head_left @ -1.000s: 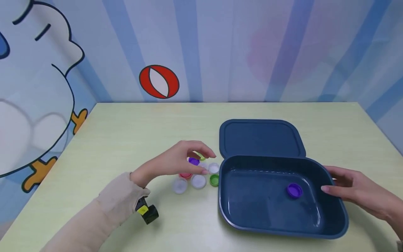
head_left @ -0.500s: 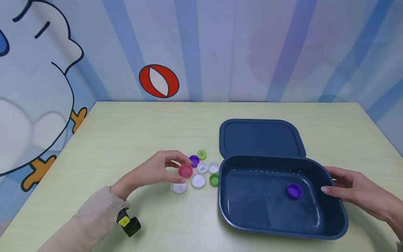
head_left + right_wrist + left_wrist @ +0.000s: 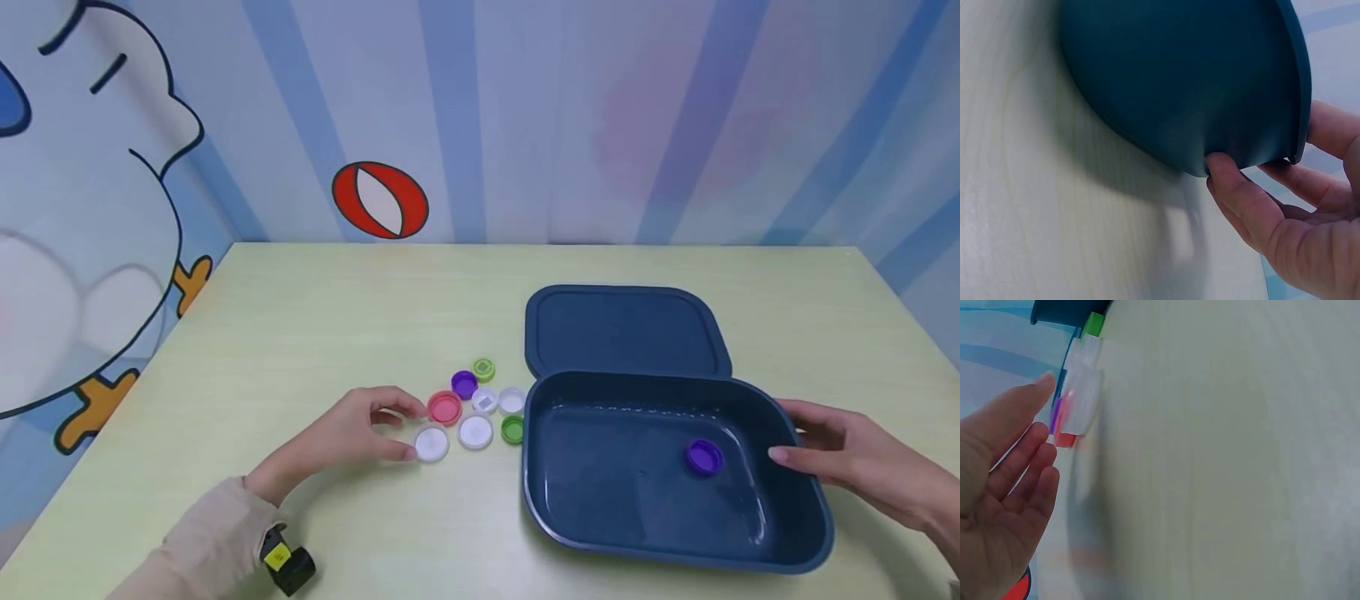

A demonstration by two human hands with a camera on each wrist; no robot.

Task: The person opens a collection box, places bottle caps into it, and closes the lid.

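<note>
My left hand (image 3: 358, 429) is just left of a group of plastic bottle caps, thumb and fingers apart with nothing between them. Nearest to it lie a white cap (image 3: 432, 443) and a red cap (image 3: 445, 408). The left wrist view shows the fingers loosely bent beside the stacked-looking row of caps. My right hand (image 3: 873, 458) grips the right wall of a dark blue plastic box (image 3: 637, 550), thumb over the inside of the rim. In the right wrist view, fingertips (image 3: 1222, 164) press on the box's outer wall. One purple cap (image 3: 704, 457) lies inside.
A dark blue lid (image 3: 626, 329) lies flat behind the box. More caps lie left of the box: another purple cap (image 3: 464, 384), a lime cap (image 3: 483, 369), a green cap (image 3: 512, 429) and several white ones. A patterned wall (image 3: 510, 125) stands behind the table (image 3: 337, 308).
My left hand has moved left and toward me, from above the caps to beside the nearest white cap. The red cap stays among the others. My right hand keeps hold of the box.
</note>
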